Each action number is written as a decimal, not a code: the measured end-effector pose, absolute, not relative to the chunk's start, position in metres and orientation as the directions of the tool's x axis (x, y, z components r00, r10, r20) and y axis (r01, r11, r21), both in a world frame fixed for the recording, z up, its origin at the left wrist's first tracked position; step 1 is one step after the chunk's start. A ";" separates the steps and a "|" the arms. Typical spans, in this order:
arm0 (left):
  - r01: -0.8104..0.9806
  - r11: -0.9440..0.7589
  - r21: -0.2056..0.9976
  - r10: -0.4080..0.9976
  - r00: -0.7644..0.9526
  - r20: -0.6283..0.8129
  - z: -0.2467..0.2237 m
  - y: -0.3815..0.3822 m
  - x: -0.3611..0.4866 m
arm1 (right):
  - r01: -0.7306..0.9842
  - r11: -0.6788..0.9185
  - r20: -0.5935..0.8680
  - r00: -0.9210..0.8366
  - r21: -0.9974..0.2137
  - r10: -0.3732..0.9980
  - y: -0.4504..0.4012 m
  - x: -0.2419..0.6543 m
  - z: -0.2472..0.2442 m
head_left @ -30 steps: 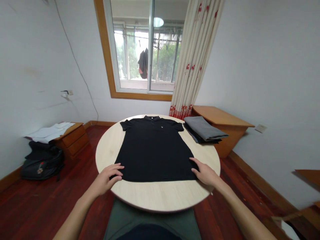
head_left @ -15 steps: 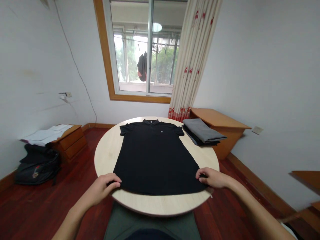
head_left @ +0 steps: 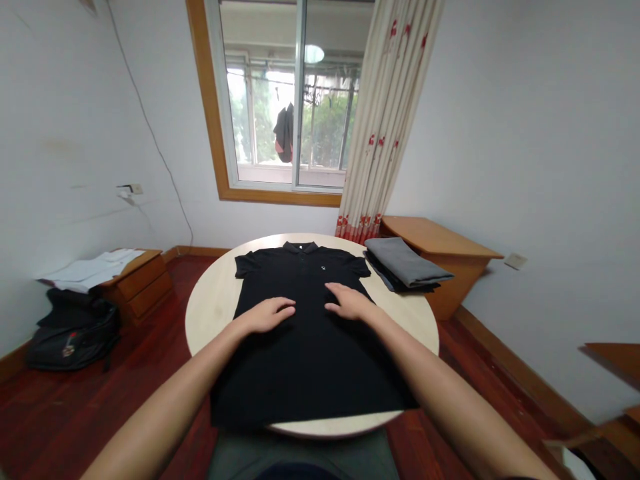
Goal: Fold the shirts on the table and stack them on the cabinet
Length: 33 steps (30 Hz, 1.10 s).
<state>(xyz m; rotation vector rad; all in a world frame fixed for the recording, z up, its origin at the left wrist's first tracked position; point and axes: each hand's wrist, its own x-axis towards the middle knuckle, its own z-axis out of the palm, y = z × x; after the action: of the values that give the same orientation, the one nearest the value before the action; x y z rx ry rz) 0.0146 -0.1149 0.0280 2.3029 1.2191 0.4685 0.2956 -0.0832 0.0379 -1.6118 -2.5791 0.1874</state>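
Round table (head_left: 213, 293), lower center of frame — black shirt (head_left: 310, 363) spread across it, bottom-left corner past the edge. Left hand (head_left: 269, 315), right hand (head_left: 351, 304) over its middle, thumbs wide of fingers — contact unclear.

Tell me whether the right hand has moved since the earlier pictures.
Yes. Against the table, the right hand has moved left and toward the window.

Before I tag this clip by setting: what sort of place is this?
Probably a room in a home: a red-patterned cream fabric curtain hangs here, a low brown wooden drawer unit stands to one side, and a black short-sleeved polo shirt lies spread over a pale round table.
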 end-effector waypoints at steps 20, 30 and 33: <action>0.993 -0.039 0.115 0.999 0.037 0.020 -0.044 -0.048 -0.033 | 0.994 -0.058 -0.009 0.057 -0.096 0.998 -0.033 0.376 -0.030; 0.929 0.271 0.253 0.933 -0.318 0.168 -0.027 0.037 -0.077 | 0.992 0.119 0.238 -0.125 0.041 0.963 -0.003 0.325 0.008; 0.885 0.383 0.263 0.900 -0.422 0.109 -0.029 0.070 -0.090 | 0.963 0.267 0.217 -0.255 -0.028 0.942 0.006 0.306 0.003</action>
<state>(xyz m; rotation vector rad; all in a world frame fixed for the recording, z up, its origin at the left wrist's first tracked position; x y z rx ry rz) -0.0899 0.0697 -0.0286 1.6598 2.5695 0.4382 0.3057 0.0060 0.0026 -1.7873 -2.3419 -0.1627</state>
